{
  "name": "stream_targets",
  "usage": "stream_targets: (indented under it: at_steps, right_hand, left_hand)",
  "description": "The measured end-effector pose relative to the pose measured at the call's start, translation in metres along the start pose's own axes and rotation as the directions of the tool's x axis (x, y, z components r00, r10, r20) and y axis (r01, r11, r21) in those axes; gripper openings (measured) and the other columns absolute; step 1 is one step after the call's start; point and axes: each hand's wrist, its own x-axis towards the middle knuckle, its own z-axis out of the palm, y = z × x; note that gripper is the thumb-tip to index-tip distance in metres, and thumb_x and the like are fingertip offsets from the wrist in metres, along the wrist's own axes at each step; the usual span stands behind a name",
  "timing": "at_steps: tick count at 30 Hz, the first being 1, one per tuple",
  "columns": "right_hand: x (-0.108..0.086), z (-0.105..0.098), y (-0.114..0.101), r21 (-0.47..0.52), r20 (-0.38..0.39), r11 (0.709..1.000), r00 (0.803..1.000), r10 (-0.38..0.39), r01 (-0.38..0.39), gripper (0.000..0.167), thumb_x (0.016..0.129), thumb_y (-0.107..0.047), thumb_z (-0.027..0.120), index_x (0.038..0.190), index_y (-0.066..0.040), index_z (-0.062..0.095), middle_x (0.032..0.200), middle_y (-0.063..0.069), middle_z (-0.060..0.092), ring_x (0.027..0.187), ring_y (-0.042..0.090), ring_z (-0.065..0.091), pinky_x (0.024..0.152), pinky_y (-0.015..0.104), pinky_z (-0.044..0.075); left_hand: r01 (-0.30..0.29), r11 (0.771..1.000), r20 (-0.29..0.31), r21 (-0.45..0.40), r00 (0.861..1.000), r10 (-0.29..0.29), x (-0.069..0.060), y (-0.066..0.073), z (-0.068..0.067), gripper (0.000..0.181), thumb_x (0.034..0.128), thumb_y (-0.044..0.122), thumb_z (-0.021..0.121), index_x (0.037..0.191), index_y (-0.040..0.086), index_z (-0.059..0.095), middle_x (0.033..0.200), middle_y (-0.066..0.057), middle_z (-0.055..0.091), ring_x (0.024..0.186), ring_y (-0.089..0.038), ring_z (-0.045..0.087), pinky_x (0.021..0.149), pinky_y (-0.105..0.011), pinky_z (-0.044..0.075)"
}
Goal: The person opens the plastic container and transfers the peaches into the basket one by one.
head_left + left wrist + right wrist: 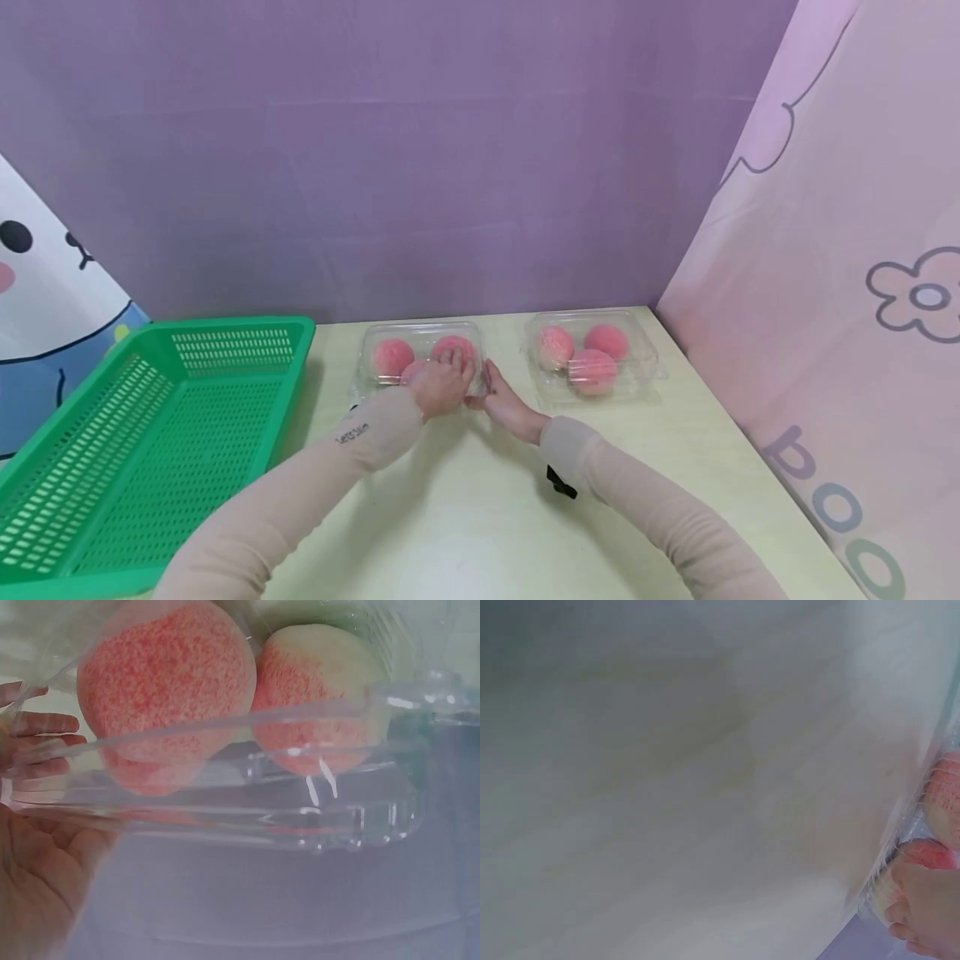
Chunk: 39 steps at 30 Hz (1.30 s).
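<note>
A clear plastic clamshell box (pixel 367 367) holds three pink peaches (pixel 392 359) at the back middle of the table. My left hand (pixel 442 385) rests on its lid with fingers spread, partly hiding the front peach. At the box's right side, my right hand (pixel 510 410) touches the edge with extended fingers. Close up in the left wrist view, two peaches (pixel 169 682) show through the plastic, and a hand (pixel 45 870) lies around the box's corner. In the right wrist view, a hand (pixel 934 904) lies over the box at the lower right.
To the right stands a second clear box (pixel 637 375) with three peaches (pixel 592 371). A green plastic basket (pixel 281 425) occupies the left side of the pale table (pixel 442 525). A purple backdrop (pixel 480 167) rises behind, and a pink printed panel (pixel 810 292) borders the right.
</note>
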Motion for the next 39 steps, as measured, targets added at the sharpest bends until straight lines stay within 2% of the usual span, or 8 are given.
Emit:
stream_targets:
  at_steps: [4, 11, 16, 18, 25, 29, 35, 39]
  right_hand:
    - [-0.002, -0.001, -0.004, -0.003, 0.007, 1.000, 1.000, 0.007, -0.007, 0.089, 0.086, -0.014, 0.057, 0.144, 0.002, -0.009, 0.152, 0.018, -0.006, 0.140, 0.033, -0.001, 0.114, 0.046, 0.005]
    - [0.018, -0.001, 0.018, 0.009, -0.015, 1.000, 1.000, 0.009, -0.009, 0.092, 0.085, -0.016, 0.060, 0.145, -0.003, -0.009, 0.153, 0.014, -0.006, 0.141, 0.030, -0.002, 0.114, 0.045, 0.004]
    - [0.022, 0.000, 0.025, 0.007, -0.025, 1.000, 1.000, 0.009, -0.009, 0.092, 0.085, -0.017, 0.060, 0.146, -0.005, -0.008, 0.154, 0.012, -0.005, 0.141, 0.028, -0.001, 0.114, 0.045, 0.005]
    - [0.022, 0.000, 0.025, 0.011, -0.023, 1.000, 1.000, 0.011, -0.010, 0.092, 0.085, -0.017, 0.060, 0.146, -0.005, -0.008, 0.154, 0.012, -0.005, 0.141, 0.028, 0.000, 0.114, 0.045, 0.005]
    - [0.021, -0.001, 0.025, 0.015, -0.017, 1.000, 1.000, -0.004, 0.005, 0.092, 0.085, -0.016, 0.059, 0.146, -0.005, -0.009, 0.154, 0.012, -0.006, 0.141, 0.028, 0.000, 0.114, 0.044, 0.005]
    - [0.021, -0.001, 0.023, 0.006, -0.024, 1.000, 1.000, -0.005, 0.005, 0.093, 0.084, -0.018, 0.060, 0.146, -0.005, -0.009, 0.154, 0.012, -0.006, 0.141, 0.027, 0.000, 0.114, 0.043, 0.004]
    - [0.021, -0.001, 0.023, -0.001, -0.015, 1.000, 1.000, 0.008, -0.008, 0.093, 0.084, -0.018, 0.060, 0.146, -0.005, -0.009, 0.154, 0.013, -0.005, 0.141, 0.028, -0.001, 0.114, 0.044, 0.004]
    - [0.021, 0.000, 0.024, 0.003, 0.000, 1.000, 1.000, 0.016, -0.016, 0.093, 0.085, -0.020, 0.059, 0.146, -0.007, -0.010, 0.154, 0.011, -0.007, 0.141, 0.027, -0.002, 0.114, 0.044, 0.003]
  left_hand:
    - [-0.013, 1.000, 0.003, 0.009, 1.000, 0.013, 0.001, -0.002, -0.002, 0.047, 0.0934, 0.029, 0.046, 0.131, 0.002, 0.044, 0.124, -0.020, 0.056, 0.110, -0.027, 0.058, 0.077, -0.034, 0.055]
    - [-0.061, 0.997, 0.048, 0.054, 0.997, 0.058, 0.005, -0.005, -0.006, 0.046, 0.0948, 0.027, 0.045, 0.133, 0.000, 0.042, 0.122, -0.019, 0.057, 0.111, -0.026, 0.058, 0.082, -0.032, 0.053]
    - [-0.084, 0.993, 0.068, 0.083, 0.995, 0.078, 0.005, -0.007, -0.007, 0.045, 0.0950, 0.024, 0.044, 0.133, 0.000, 0.041, 0.122, -0.018, 0.057, 0.110, -0.025, 0.057, 0.079, -0.031, 0.054]
    - [-0.088, 0.993, 0.057, 0.082, 0.995, 0.084, 0.005, -0.008, -0.007, 0.045, 0.0945, 0.024, 0.045, 0.132, -0.001, 0.042, 0.120, -0.017, 0.058, 0.109, -0.025, 0.058, 0.080, -0.031, 0.054]
    - [-0.146, 0.985, 0.126, 0.091, 0.983, 0.134, 0.005, -0.013, -0.014, 0.048, 0.0953, 0.022, 0.043, 0.136, -0.003, 0.036, 0.127, -0.019, 0.053, 0.116, -0.027, 0.054, 0.088, -0.031, 0.050]
    - [-0.184, 0.977, 0.140, 0.103, 0.976, 0.169, 0.007, -0.016, -0.014, 0.048, 0.0965, 0.022, 0.040, 0.137, -0.005, 0.034, 0.129, -0.020, 0.051, 0.118, -0.028, 0.052, 0.090, -0.032, 0.049]
    - [-0.197, 0.976, 0.119, 0.091, 0.975, 0.186, 0.007, -0.017, -0.010, 0.047, 0.0972, 0.023, 0.038, 0.134, -0.005, 0.036, 0.125, -0.021, 0.054, 0.115, -0.028, 0.054, 0.088, -0.032, 0.050]
    - [-0.219, 0.970, 0.127, 0.101, 0.970, 0.206, 0.006, -0.018, -0.010, 0.045, 0.0963, 0.021, 0.040, 0.134, -0.005, 0.037, 0.125, -0.020, 0.054, 0.116, -0.028, 0.053, 0.089, -0.032, 0.050]
